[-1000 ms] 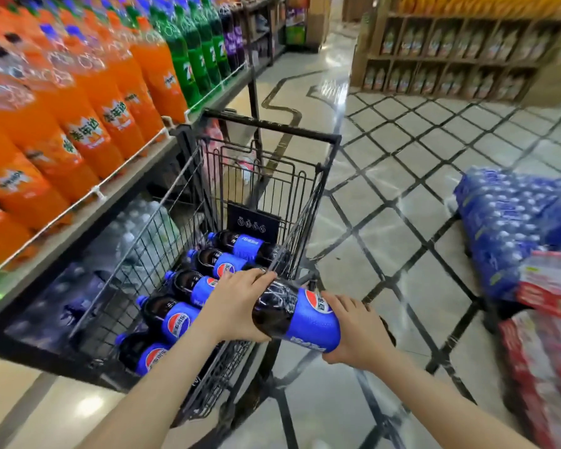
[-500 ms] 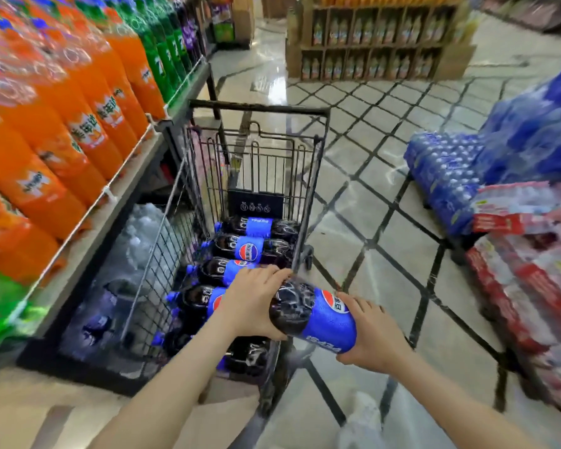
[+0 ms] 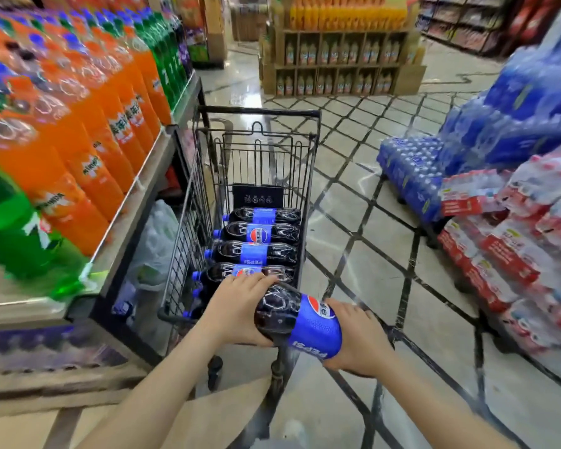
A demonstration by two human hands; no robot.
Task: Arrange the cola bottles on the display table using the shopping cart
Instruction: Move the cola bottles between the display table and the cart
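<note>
A black wire shopping cart (image 3: 259, 147) stands in front of me on the tiled floor. Several large cola bottles (image 3: 258, 252) with blue labels lie side by side in its basket. One more cola bottle (image 3: 300, 320) lies across the cart's near right rim. My left hand (image 3: 240, 307) grips its dark base end, and my right hand (image 3: 358, 340) grips its blue-labelled end. The cart's handle is hidden under the bottle and my hands.
A shelf (image 3: 133, 215) of orange and green soda bottles (image 3: 88, 144) runs along the left, close to the cart. Stacked blue packs (image 3: 415, 170) and red-and-white packs (image 3: 512, 254) sit on the floor at right. A wooden juice display (image 3: 340, 50) stands ahead.
The cart and view have swung round to the right, so the cart now points straight down the aisle. Both hands keep hold of the same bottle at the cart's near end.
</note>
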